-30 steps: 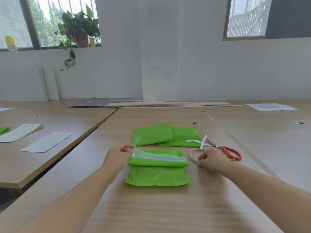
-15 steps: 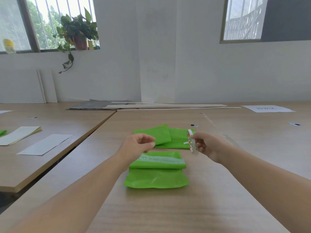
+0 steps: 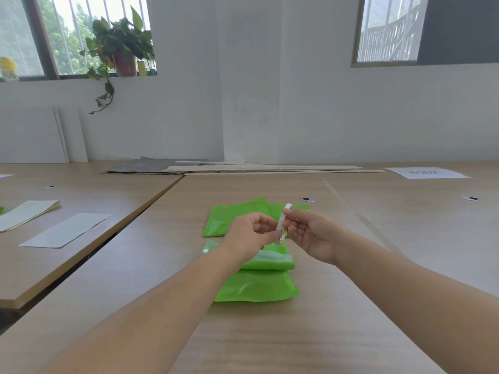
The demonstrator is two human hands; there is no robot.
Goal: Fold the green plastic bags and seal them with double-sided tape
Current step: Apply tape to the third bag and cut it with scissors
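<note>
Holding the tape roll edge-on above the table, the right hand pinches its upper part with the fingertips. The left hand pinches the lower edge of the roll between thumb and curled fingers. Below both hands lies the folded green bag. 2 more green bags lie at 12 o'clock from it, overlapping each other.
</note>
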